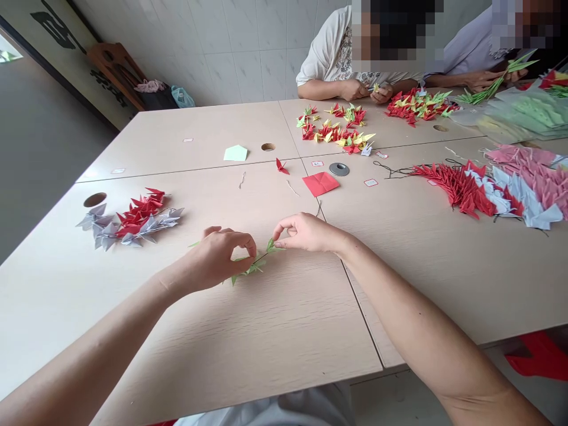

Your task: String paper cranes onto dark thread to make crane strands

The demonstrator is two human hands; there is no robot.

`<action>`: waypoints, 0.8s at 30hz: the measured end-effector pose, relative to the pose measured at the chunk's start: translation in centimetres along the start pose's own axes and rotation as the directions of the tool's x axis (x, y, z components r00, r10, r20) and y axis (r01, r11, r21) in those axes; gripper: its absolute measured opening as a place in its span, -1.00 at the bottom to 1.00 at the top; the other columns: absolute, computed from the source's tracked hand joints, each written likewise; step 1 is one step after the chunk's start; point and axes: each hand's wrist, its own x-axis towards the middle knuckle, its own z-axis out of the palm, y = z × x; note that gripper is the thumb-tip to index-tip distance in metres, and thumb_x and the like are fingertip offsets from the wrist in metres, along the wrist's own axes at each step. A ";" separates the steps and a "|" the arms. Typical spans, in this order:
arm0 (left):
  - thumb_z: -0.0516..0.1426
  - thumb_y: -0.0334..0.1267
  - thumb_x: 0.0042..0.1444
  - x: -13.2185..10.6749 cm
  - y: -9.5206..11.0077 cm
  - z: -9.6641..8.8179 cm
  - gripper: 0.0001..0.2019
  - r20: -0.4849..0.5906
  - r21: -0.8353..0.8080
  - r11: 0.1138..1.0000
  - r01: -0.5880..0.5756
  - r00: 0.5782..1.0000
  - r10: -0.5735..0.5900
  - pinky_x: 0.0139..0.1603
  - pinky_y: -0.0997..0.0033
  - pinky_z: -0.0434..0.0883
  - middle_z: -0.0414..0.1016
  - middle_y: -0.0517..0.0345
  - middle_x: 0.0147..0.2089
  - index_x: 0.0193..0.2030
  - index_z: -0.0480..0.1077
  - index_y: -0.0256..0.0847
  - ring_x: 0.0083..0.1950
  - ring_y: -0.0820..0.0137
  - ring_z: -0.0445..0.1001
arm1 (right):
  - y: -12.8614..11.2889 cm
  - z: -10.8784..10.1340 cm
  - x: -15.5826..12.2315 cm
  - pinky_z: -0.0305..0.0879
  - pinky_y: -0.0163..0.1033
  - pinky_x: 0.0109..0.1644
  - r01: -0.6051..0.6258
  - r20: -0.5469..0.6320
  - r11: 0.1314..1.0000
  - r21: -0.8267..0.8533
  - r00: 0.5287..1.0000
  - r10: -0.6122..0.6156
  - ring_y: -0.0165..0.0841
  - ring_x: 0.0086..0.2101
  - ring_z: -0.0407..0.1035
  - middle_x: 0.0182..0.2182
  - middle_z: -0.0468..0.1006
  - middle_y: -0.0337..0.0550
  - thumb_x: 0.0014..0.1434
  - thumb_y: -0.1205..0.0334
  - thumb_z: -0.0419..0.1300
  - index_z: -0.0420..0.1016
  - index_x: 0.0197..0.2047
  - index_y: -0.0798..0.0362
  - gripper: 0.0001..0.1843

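Observation:
My left hand (pixel 217 260) and my right hand (pixel 306 234) pinch a short string of small green folded paper cranes (pixel 251 265) above the pale wood-grain table (pixel 284 331). A dark thread (pixel 261 257) runs through the string. My left fingers curl over the cranes and partly hide them, while my right fingertips hold the thread's end near a green crane (pixel 270 246). A folded red square (pixel 320 183) lies beyond my right hand.
Grey-and-red crane strings (pixel 133 220) lie at left, and long red, pink and pale blue strings (pixel 488 189) at right. Red-and-yellow cranes (pixel 337 130) are heaped ahead. Two seated people work at the far edge, one hand pair (pixel 368 90) holding a small crane.

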 end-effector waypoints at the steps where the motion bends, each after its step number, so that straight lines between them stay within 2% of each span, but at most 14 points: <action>1: 0.04 -0.14 0.13 0.0 0.0 0.1 -0.83 -0.001 -0.005 1.000 -0.009 1.000 0.009 0.07 0.20 0.21 0.46 0.33 -0.49 -0.30 0.46 -0.04 -0.40 0.41 0.40 | 0.0 0.0 0.0 -0.17 -0.33 -0.45 0.017 0.013 1.000 0.009 1.000 -0.017 -0.51 -0.59 -0.11 -0.64 -0.05 -0.45 0.05 0.14 0.25 0.57 -0.25 0.03 -0.79; 4: 0.04 -0.12 0.15 -0.1 0.0 0.3 -0.81 -0.021 -0.017 0.999 -0.042 0.999 0.042 0.12 0.17 0.17 0.50 0.30 -0.45 -0.30 0.46 -0.05 -0.33 0.39 0.42 | 0.1 0.1 0.2 -0.15 -0.32 -0.45 0.058 0.018 0.998 0.028 0.998 -0.059 -0.51 -0.58 -0.10 -0.62 -0.05 -0.44 0.05 0.21 0.23 0.60 -0.21 0.02 -0.78; 7: 0.04 -0.12 0.16 -0.2 0.1 0.5 -0.81 -0.028 -0.017 0.999 -0.045 0.999 0.045 0.18 0.13 0.12 0.51 0.28 -0.40 -0.30 0.46 -0.05 -0.27 0.37 0.43 | 0.5 0.3 0.3 -0.14 -0.33 -0.45 0.089 -0.003 0.994 0.064 0.996 -0.089 -0.51 -0.56 -0.09 -0.63 -0.05 -0.42 0.05 0.29 0.17 0.61 -0.26 0.03 -0.79; 12: 0.04 -0.15 0.16 -0.2 0.2 0.5 -0.83 0.003 -0.011 1.000 -0.025 1.000 0.026 0.21 0.05 0.06 0.52 0.28 -0.36 -0.30 0.44 -0.04 -0.23 0.36 0.43 | 0.8 0.4 0.3 -0.12 -0.33 -0.47 0.122 0.046 0.987 0.107 0.991 -0.127 -0.50 -0.56 -0.03 -0.61 0.15 -0.37 0.02 0.38 0.07 0.60 -0.35 0.06 -0.74; 14: 0.04 -0.16 0.15 -0.1 0.3 0.5 -0.84 0.010 -0.017 1.000 -0.022 1.000 0.023 0.23 0.02 0.04 0.52 0.28 -0.35 -0.29 0.43 -0.05 -0.22 0.35 0.43 | 0.7 0.3 0.2 -0.13 -0.34 -0.48 0.113 0.042 0.990 0.087 0.992 -0.117 -0.50 -0.58 -0.07 -0.64 0.08 -0.40 0.02 0.38 0.07 0.57 -0.34 0.05 -0.76; 16: 0.04 -0.16 0.14 -0.1 0.3 0.5 -0.85 0.009 -0.029 0.999 -0.029 1.000 0.029 0.25 -0.01 0.02 0.53 0.27 -0.35 -0.29 0.43 -0.06 -0.24 0.36 0.43 | 0.4 0.2 0.0 -0.13 -0.35 -0.48 0.080 0.019 0.994 0.076 0.996 -0.081 -0.51 -0.60 -0.11 -0.67 -0.01 -0.45 0.04 0.31 0.12 0.50 -0.29 0.03 -0.84; 18: 0.04 -0.17 0.13 -0.1 0.4 0.5 -0.84 0.010 -0.042 0.998 -0.041 0.999 0.041 0.27 -0.02 0.00 0.53 0.27 -0.34 -0.29 0.43 -0.07 -0.26 0.38 0.43 | 0.1 0.1 -0.1 -0.13 -0.35 -0.48 0.030 -0.010 0.998 0.062 1.000 -0.030 -0.51 -0.61 -0.11 -0.67 0.00 -0.47 0.07 0.17 0.18 0.43 -0.28 0.02 -0.86; 21: 0.03 -0.19 0.13 0.0 0.4 0.5 -0.84 0.021 -0.062 0.997 -0.050 0.998 0.051 0.26 0.01 0.02 0.55 0.26 -0.28 -0.27 0.42 -0.07 -0.25 0.39 0.43 | -0.1 0.0 -0.1 -0.15 -0.34 -0.48 -0.041 -0.044 0.999 -0.023 0.998 0.039 -0.51 -0.60 -0.05 -0.65 0.10 -0.43 0.05 -0.05 0.24 0.39 -0.38 0.03 -0.69; 24: 0.03 -0.21 0.11 0.0 0.4 0.6 -0.86 0.032 -0.074 0.996 -0.041 0.999 0.044 0.27 -0.02 -0.02 0.57 0.27 -0.23 -0.27 0.41 -0.06 -0.18 0.36 0.45 | -0.2 0.1 0.0 -0.16 -0.32 -0.47 -0.068 -0.015 0.993 -0.097 0.998 0.067 -0.50 -0.58 0.00 -0.63 0.15 -0.37 0.02 -0.13 0.25 0.42 -0.51 0.06 -0.60</action>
